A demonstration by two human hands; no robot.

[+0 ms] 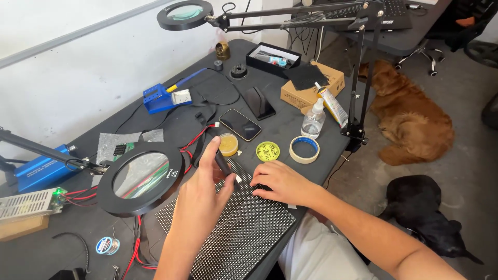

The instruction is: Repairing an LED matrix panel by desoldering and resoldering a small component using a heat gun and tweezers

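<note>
My left hand [199, 199] grips a black pen-shaped tool [222, 158] with a pale tip, held tilted over a dotted black LED panel [244, 236] that lies near the table's front edge. My right hand [282, 182] rests flat on the panel's far right part, fingers spread and pressing down, just right of the tool's tip. A small yellow jar [228, 144] stands right behind the tool.
A round magnifier lamp [141, 176] hangs left of my hands, a second one [185, 14] higher at the back. Two phones [239, 124], a green tin [267, 151], a tape roll [304, 149], a clear bottle [313, 120], a cardboard box [311, 85]. Two dogs [410, 124] lie on the floor at right.
</note>
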